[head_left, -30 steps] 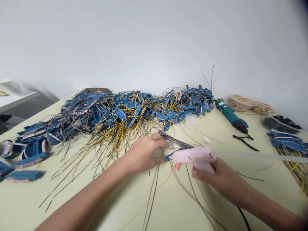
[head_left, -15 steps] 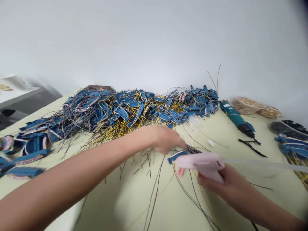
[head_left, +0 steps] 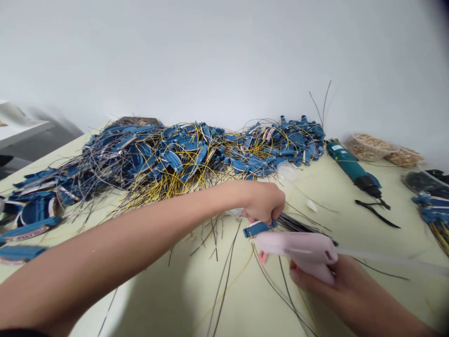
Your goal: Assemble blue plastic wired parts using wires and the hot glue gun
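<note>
My right hand (head_left: 345, 283) is wrapped round the grip of a pale pink glue gun (head_left: 294, 245); its nozzle points left, at the lower edge of a small blue curved piece (head_left: 257, 229). My left hand (head_left: 266, 201) is closed just above that piece, fingers curled down by its right end. What the fingertips pinch is hidden. A bundle of thin dark wires (head_left: 301, 223) lies right of my left hand, partly behind the glue gun. Loose dark wires (head_left: 229, 267) stretch across the table below.
A long heap of blue pieces (head_left: 171, 161) with yellow and dark wires runs along the back. To the right lie a teal power tool (head_left: 354, 168), a black cable tie-like strip (head_left: 379, 215) and tubs of small tan bits (head_left: 372, 146). More blue pieces (head_left: 24, 252) sit at left.
My left hand has moved right and its fingers have curled in beside the blue piece. The glue gun stays with its nozzle at the piece. The view has shifted slightly.
</note>
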`<state>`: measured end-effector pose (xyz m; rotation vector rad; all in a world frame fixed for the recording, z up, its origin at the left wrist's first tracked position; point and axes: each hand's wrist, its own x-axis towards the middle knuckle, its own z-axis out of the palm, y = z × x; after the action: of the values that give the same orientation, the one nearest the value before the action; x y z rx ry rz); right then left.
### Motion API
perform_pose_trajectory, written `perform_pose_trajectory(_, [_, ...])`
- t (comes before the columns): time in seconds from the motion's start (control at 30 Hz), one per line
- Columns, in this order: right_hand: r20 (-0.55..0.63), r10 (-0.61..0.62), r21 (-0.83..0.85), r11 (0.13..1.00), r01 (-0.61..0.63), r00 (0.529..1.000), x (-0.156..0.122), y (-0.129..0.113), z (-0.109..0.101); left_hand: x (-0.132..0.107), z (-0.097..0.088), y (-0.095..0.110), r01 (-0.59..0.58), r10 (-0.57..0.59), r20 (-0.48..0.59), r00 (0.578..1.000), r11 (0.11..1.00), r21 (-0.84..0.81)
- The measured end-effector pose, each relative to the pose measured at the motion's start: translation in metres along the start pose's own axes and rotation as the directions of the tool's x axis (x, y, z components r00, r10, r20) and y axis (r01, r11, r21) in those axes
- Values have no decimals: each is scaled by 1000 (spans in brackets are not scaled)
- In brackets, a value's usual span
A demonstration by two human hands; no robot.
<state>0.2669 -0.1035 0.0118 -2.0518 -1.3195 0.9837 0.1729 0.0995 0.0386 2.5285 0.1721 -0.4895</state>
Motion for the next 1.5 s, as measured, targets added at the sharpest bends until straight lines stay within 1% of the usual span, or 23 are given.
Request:
perform_pose_trajectory(0.2, [11,39,-4,999,-39,999,3,-3,-2,-8,1,2,47,-49,-13,999,994,-99])
perform_pose_trajectory(0.33, [24,37,15,999,-37,999,6,-3,-4,-9,5,0,47,-51,-22,998,989,-140])
perform_pose_trajectory(0.4, [32,36,6,999,-36,999,7,-1,-5,-8,7,0,46,-53,-54,997,991,-126])
perform_pose_trajectory(0.53, [6,42,-39,998,-42,999,7,11,-11,-7,10,5,70,-75,-151,986,997,-41])
perform_pose_trajectory(0.7, [99,58,-115,992,-46,993,7,37,-23,-10,10,13,93,-77,-215,974,994,65])
perform_pose_trajectory(0.77, [108,62,-139,989,-46,992,8,46,-26,-10,10,13,97,-76,-225,971,992,80])
perform_pose_trajectory(0.83, [144,61,-171,985,-36,988,9,50,-27,-10,11,12,95,-74,-234,970,992,82])
perform_pose_trajectory(0.93, [182,46,-225,974,-4,982,11,48,-27,-8,12,9,85,-65,-246,967,994,73])
perform_pose_trajectory(1.0, [187,18,-244,969,29,982,12,43,-26,-8,13,7,74,-55,-257,965,995,63])
perform_pose_trajectory(1.17, [161,-32,-270,960,75,986,13,36,-26,-8,14,5,59,-43,-277,960,997,49])
perform_pose_trajectory(1.3, [153,-97,-272,953,137,983,15,29,-26,-9,14,7,62,-43,-285,958,996,58])
perform_pose_trajectory(1.43, [128,-132,-343,924,168,983,14,19,-25,-11,12,9,59,-39,-295,955,997,59])
perform_pose_trajectory(1.5, [114,-142,-351,920,174,983,13,15,-24,-11,12,10,56,-35,-302,953,997,61])
